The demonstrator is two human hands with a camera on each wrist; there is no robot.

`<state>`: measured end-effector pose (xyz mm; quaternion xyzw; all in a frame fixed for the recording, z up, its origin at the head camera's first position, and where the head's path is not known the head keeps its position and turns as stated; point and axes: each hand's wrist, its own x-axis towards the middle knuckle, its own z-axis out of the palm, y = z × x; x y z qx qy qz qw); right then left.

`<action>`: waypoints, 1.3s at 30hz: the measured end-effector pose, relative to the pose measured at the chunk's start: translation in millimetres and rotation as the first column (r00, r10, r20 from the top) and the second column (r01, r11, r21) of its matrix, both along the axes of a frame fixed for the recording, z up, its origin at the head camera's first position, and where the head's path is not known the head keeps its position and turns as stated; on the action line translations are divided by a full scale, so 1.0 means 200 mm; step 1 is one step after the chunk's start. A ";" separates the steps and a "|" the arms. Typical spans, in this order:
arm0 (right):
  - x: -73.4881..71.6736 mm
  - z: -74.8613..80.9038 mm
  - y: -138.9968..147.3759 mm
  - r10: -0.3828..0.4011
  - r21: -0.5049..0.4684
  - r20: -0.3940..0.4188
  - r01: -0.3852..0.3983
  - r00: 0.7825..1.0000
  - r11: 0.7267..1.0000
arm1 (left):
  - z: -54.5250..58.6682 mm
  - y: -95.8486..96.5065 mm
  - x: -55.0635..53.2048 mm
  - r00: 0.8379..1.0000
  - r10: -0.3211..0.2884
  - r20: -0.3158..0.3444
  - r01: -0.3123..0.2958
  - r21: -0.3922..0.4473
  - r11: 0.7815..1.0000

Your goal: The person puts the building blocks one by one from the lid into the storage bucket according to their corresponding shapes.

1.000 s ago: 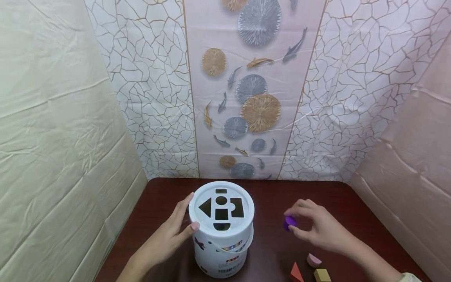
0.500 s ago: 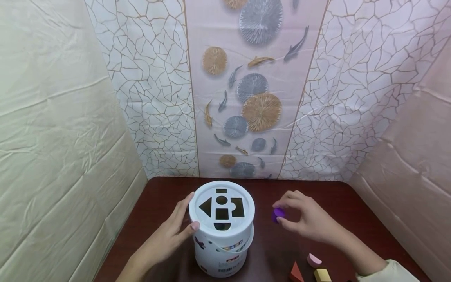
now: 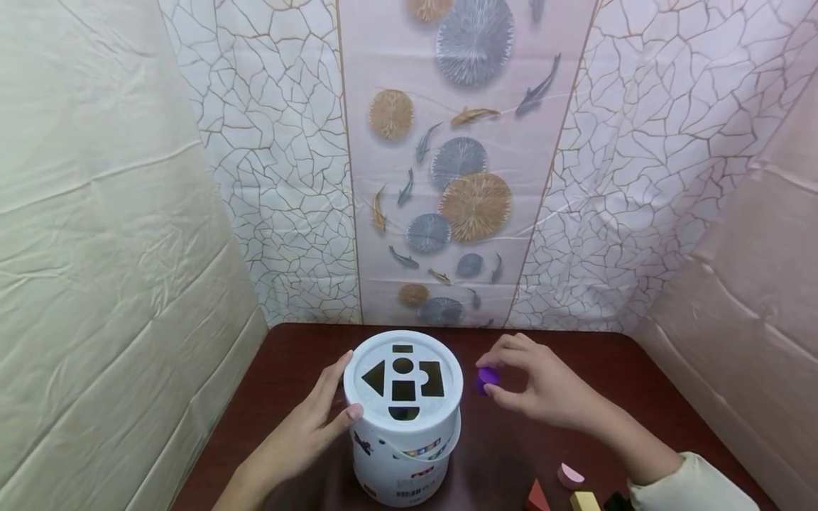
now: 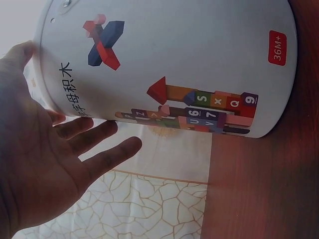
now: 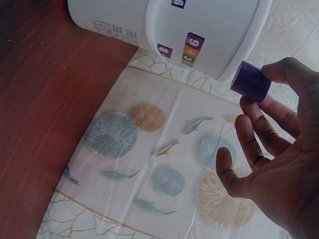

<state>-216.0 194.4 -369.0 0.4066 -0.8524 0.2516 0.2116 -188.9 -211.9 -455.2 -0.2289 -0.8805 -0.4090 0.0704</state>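
Note:
A white bucket (image 3: pixel 409 468) stands upright on the table, its lid (image 3: pixel 373 348) pierced with variously shaped holes, among them a round one, a triangle and a half-circle. My left hand (image 3: pixel 307 429) rests against the lid's left rim, fingers mostly straight; in the left wrist view this hand (image 4: pixel 55 154) lies along the bucket's side. Between thumb and fingertips my right hand (image 3: pixel 543 380) pinches a purple cylinder block (image 3: pixel 488 380), just right of the bucket and apart from it. The right wrist view shows the purple cylinder (image 5: pixel 250 82) tilted, with the other fingers loosely bent.
At the front right of the dark red table (image 3: pixel 307 348) lie a pink half-round block (image 3: pixel 570 475), a red triangular block (image 3: pixel 537 497) and a yellow block (image 3: pixel 584 501). A dark object is partly hidden by the right sleeve (image 3: pixel 690 482). Patterned cloth walls surround the table.
My right hand has moved left and slightly farther back with the purple cylinder, closer to the bucket. The left hand and the bucket have stayed in place.

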 end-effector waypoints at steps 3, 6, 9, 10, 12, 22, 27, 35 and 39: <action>-0.01 0.02 -0.03 0.010 0.005 0.012 -0.010 1.000 1.000 | 0.00 0.00 0.00 1.000 0.006 -0.005 -0.006 -0.008 1.000; -0.02 0.03 -0.06 0.025 0.007 0.024 -0.025 0.999 1.000 | 0.00 0.00 0.01 1.000 0.011 -0.002 -0.011 -0.006 1.000; -0.03 0.05 -0.09 0.035 0.008 0.028 -0.035 0.999 0.999 | 0.00 0.01 0.01 1.000 0.009 0.014 -0.009 0.004 1.000; -0.03 0.05 -0.10 0.038 0.009 0.030 -0.038 0.999 0.999 | 0.00 0.01 0.00 1.000 0.009 0.019 -0.009 0.006 1.000; -0.04 0.06 -0.13 0.039 0.013 0.032 -0.039 0.999 0.999 | 0.00 0.01 0.00 1.000 0.007 0.029 -0.008 0.010 1.000; -0.07 0.08 -0.26 0.047 0.025 0.076 -0.049 0.996 0.998 | -0.01 0.00 0.00 1.000 0.003 0.029 -0.003 0.005 1.000; -0.09 0.07 -0.32 0.062 0.017 0.118 -0.064 0.991 0.998 | -0.01 0.00 0.00 0.998 0.008 0.070 -0.010 0.018 1.000; -0.13 0.04 -0.42 0.079 0.021 0.163 -0.083 0.983 0.996 | 0.00 0.00 0.01 0.993 0.022 0.116 -0.022 0.006 1.000; -0.15 0.05 -0.46 0.094 0.032 0.145 -0.100 0.985 0.994 | 0.05 -0.01 0.00 0.991 0.030 0.128 -0.025 -0.041 0.999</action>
